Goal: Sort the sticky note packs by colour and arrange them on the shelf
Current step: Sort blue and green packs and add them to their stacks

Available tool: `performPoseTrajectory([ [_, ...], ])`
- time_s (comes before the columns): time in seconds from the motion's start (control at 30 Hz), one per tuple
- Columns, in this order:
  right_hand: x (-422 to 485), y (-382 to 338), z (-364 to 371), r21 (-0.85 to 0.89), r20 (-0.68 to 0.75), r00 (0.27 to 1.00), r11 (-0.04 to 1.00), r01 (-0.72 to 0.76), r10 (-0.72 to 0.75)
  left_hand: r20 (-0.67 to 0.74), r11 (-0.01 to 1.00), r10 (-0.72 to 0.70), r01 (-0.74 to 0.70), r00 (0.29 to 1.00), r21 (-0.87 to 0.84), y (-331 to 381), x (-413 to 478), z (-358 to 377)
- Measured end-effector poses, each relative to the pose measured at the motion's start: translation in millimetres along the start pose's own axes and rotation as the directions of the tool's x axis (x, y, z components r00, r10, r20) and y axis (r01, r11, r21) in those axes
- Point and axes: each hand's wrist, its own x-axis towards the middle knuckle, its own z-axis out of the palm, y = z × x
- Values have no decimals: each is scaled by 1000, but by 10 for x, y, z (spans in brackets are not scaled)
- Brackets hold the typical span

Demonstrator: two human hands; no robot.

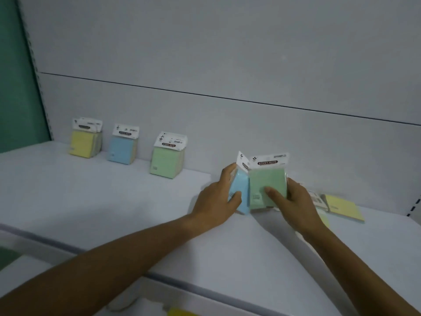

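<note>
a: what is the head view showing on the shelf (114,201)?
b: three upright stacks are standing in a row along the back panel (227,53), well apart from each other: a yellow stack (83,144) at the left, a blue stack (121,150) next, then a green stack (166,160).
a: and the hands?
b: both are reaching to the right of that row. the left hand (215,197) is wrapping its grip round a blue pack (241,192), thumb lying across the front, fingers going behind. the right hand (293,201) is holding a green pack (266,185) in its grip, thumb pressing on the front face, fingers curling round the right edge.
a: how are those two packs sitting?
b: they are standing upright and touching side by side, white header cards pointing up, lower edges seeming to be resting on the shelf. the blue one is facing off at an angle.
a: anything nearby?
b: a yellow pack (344,207) is lying flat on the shelf just right of the right hand. another pack's white header (316,199) is showing between them, its colour hiding behind the hand.
</note>
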Motion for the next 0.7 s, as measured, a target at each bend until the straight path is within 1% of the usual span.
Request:
performPoseTrajectory([
  [0.07,-13,-116,180,202,44,996,976,-80,73,-14,999,-24,23,1000,-47,-107,-30,-188],
  [0.1,-21,-176,268,277,66,992,953,-122,107,-14,996,-43,41,999,-82,-179,-48,-282],
  [0.2,-25,-316,526,393,123,970,887,-242,210,1,972,-126,123,992,-202,-473,-160,-554],
  [0.27,16,-393,715,482,180,936,802,-352,303,39,964,-168,172,985,-202,-697,-254,-725],
  [0.33,90,-495,941,539,233,902,724,-431,363,56,956,-197,204,979,-212,-916,-308,-931],
  [0.4,188,-628,1202,527,257,890,717,-456,378,44,962,-187,192,981,-193,-1140,-313,-1176],
  [0.57,404,-999,1919,384,256,909,828,-408,329,40,992,-120,122,992,-33,-1788,-230,-1802],
  [0.7,526,-1220,2431,355,227,914,846,-398,335,39,996,-90,90,995,-20,-2272,-148,-2161],
])
